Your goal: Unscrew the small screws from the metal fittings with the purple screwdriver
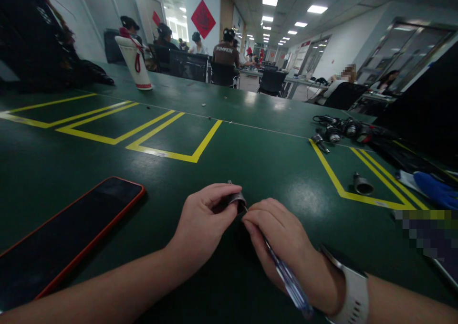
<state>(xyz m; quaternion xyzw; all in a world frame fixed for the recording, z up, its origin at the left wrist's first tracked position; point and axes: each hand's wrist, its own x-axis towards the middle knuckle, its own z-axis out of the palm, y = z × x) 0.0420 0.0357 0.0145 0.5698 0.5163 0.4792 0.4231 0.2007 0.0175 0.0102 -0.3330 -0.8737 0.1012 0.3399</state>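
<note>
The left hand (203, 216) pinches a small metal piece (238, 200) between its thumb and bent fingers. The piece is dull grey and rounded like a little bell, with an open rim and a narrow stem that pokes out beyond the index finger. The thumb lies on its near side and the fingers over its far side, hiding much of its body; the rim is turned toward the right hand (282, 233). That hand grips a screwdriver (291, 286) by its thin shaft, fingertips close to the rim, while the clear bluish handle slants back beneath the palm. Whether the tip is inside the piece, I cannot tell.

A pale-strapped watch (352, 290) circles the right wrist. Both hands are just above a green tabletop (265, 157). To the left lies a phone (82, 233) in an orange-red case; to the right, a similar grey metal part (363, 185) sits within yellow tape (338, 183).
</note>
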